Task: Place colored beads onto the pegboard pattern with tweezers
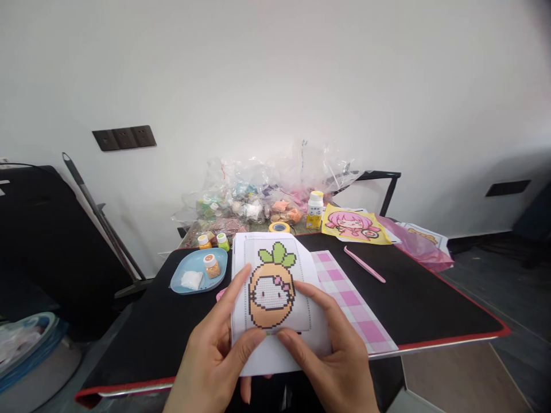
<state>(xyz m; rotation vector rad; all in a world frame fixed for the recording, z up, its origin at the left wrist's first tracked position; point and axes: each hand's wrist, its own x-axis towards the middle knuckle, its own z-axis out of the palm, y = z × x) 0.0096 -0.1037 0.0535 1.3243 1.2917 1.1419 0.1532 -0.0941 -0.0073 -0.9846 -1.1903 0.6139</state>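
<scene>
Both hands hold up a white pattern sheet [282, 361] printed with a gridded picture of an orange fruit with green leaves and a white cat face. My left hand [224, 338] grips its left side, thumb on the front near the bottom and some fingers behind. On the right side, my right hand [327, 344] pinches it the same way, its index finger lying along the picture's edge. The sheet tilts up toward me above the table's front part. A pink-and-white checked sheet [340, 292] lies just right of it, partly hidden behind it.
A blue tray [178, 281] holds a bead jar [212, 266] and a white packet [191, 280]. Small jars [204, 242], yellow tape [279, 228], bagged materials [253, 201] and a white bottle [315, 209] stand behind. A pink pen-like tool [364, 264] and a yellow picture [357, 225] lie right.
</scene>
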